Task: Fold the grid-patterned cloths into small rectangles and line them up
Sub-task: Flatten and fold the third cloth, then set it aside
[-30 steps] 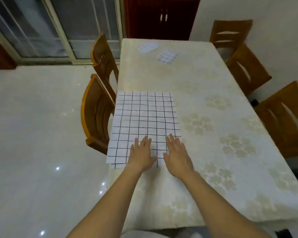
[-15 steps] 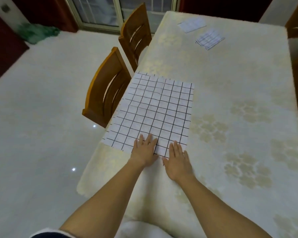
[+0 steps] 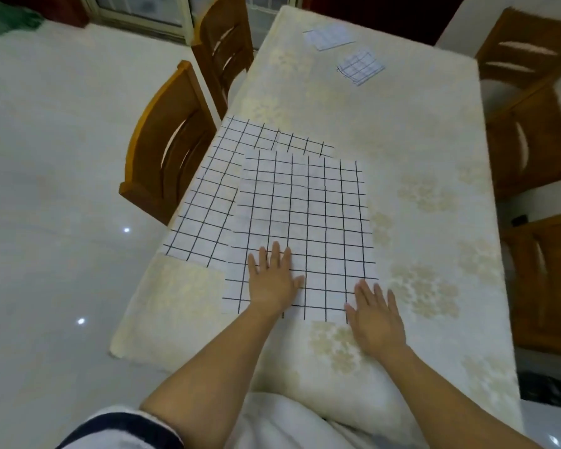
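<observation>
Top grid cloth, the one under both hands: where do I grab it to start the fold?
Probably pinch the top cloth at its two near corners, coming from the person's side. That near edge lies flat on the table, clear of the lower cloth, and the left hand and right hand lie flat close to it.

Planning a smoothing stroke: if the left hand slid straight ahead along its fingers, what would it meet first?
The left hand would cross only more of the top grid cloth it rests on, then the exposed far strip of the lower grid cloth. Nothing visibly stands in that line.
</observation>
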Demonstrator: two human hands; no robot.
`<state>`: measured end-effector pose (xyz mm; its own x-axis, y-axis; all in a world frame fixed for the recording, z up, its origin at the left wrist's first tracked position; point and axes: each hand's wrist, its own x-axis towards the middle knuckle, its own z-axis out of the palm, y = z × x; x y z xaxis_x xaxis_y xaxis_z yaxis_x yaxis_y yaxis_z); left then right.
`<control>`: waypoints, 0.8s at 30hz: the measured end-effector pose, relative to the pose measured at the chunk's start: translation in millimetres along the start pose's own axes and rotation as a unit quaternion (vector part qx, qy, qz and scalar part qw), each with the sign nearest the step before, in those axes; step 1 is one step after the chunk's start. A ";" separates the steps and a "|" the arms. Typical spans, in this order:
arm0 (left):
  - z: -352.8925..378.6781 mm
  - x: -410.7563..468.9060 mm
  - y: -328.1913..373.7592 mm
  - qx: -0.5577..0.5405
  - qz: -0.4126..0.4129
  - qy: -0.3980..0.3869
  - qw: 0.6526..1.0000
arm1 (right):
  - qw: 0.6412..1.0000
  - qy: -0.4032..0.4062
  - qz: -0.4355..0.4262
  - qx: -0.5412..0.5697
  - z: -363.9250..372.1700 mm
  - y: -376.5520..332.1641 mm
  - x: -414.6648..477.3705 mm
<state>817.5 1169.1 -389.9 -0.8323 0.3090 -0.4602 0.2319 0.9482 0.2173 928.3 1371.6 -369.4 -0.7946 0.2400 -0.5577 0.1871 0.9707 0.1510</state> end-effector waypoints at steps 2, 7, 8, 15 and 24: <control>11.2 -14.0 12.5 -0.012 0.013 0.002 1.000 | 0.998 0.018 0.057 0.017 -7.1 -6.3 3.3; 18.4 -40.2 37.6 -0.040 0.048 0.042 0.997 | 0.979 0.103 0.068 0.162 -30.3 -48.2 24.2; 17.4 -42.8 37.9 -0.043 0.063 0.057 0.995 | 0.973 0.094 0.082 0.191 -31.6 -57.1 28.5; 6.0 -34.2 -7.8 -0.082 0.097 0.137 0.982 | 0.960 0.002 0.140 0.241 -12.1 -60.4 44.9; 4.2 -19.7 1.2 -0.008 0.120 0.053 0.991 | 0.994 -0.014 -0.088 0.055 -23.2 41.3 60.6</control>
<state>836.4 1164.5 -384.2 -0.8028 0.5153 -0.2999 0.4228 0.8467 0.3229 874.6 1425.9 -378.0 -0.8040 0.0643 -0.5911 0.1099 0.9931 -0.0414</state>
